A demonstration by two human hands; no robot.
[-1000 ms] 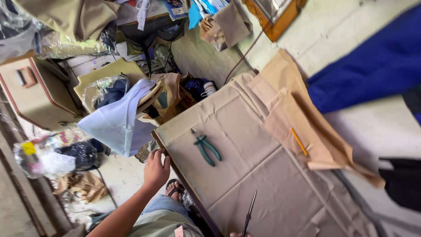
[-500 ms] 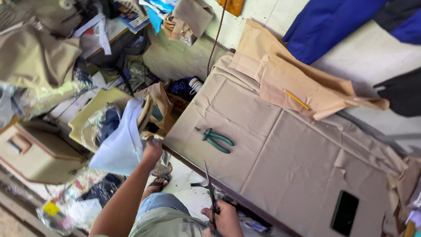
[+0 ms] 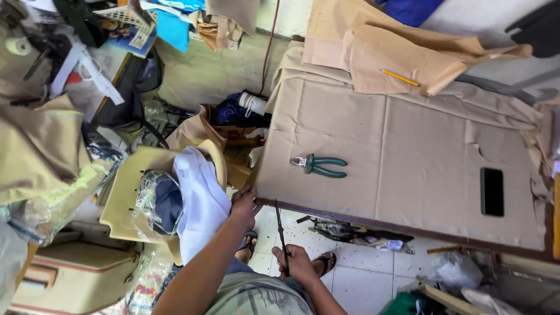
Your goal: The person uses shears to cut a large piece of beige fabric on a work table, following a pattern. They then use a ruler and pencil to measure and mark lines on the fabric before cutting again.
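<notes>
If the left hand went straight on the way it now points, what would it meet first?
Probably the near edge of the tan fabric over the table; the left hand already sits at its corner, though depth is unclear.

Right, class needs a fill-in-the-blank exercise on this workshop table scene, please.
1. The pliers on the table have ____ handles.
2. The right hand holds a pair of ____.
3. The left hand touches a ____ cloth.
4. On the folded fabric lies a yellow ____.

Missing words: green; scissors; white; pencil.

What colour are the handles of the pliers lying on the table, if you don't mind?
Green, seen in the head view: pliers.
</notes>
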